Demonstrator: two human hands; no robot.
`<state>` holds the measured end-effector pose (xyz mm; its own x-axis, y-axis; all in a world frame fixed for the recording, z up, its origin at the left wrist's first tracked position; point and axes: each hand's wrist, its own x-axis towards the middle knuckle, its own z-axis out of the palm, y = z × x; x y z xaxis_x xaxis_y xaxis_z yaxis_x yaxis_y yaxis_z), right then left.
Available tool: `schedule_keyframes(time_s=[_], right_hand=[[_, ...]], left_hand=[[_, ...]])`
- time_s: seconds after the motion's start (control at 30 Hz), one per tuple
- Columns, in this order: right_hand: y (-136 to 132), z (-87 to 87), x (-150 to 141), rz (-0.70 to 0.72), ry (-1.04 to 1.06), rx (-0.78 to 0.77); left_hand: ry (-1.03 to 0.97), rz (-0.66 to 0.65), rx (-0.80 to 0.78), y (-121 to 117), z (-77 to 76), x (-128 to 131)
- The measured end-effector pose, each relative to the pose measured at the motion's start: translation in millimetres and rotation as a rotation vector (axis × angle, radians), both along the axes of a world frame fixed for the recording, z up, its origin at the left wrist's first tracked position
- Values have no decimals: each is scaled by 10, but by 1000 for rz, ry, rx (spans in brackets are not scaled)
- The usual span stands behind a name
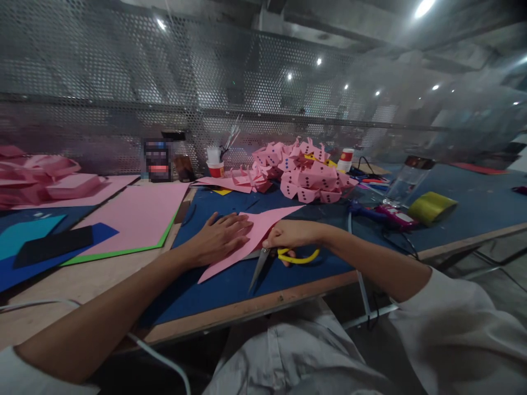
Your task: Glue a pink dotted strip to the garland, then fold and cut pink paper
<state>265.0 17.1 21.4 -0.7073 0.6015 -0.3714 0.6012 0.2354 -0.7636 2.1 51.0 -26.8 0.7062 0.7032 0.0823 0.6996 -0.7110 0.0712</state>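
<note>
A pink sheet lies on the blue table mat in front of me, its right edge lifted and curved. My left hand rests flat on it, fingers stretched out and holding nothing. My right hand, at the sheet's right edge, is closed around scissors with yellow handles. Their metal blades point down and toward me over the mat. Whether the right fingers also pinch the paper, I cannot tell.
Pink folded pieces with dark dots are heaped behind my hands. At left lie pink sheets and blue and black pieces. A red-and-white cup stands at the back. Rightward are a glue gun, a clear container and a yellow roll.
</note>
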Motion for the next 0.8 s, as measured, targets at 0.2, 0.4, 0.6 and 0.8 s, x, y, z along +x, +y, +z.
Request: schedule_keyframes(time_s=[0.2, 0.4, 0.6, 0.8], right_hand=[[5, 0, 9, -33, -28, 20], [-4, -3, -12, -53, -22, 4], [46, -40, -78, -5, -13, -7], [-1, 8, -113, -8, -15, 32]], left_hand=[[-16, -26, 7, 25, 9, -94], [-3, 1, -23, -115, 49, -122], [-9, 1, 0, -129, 12, -109], [-38, -4, 4, -117, 1, -119]])
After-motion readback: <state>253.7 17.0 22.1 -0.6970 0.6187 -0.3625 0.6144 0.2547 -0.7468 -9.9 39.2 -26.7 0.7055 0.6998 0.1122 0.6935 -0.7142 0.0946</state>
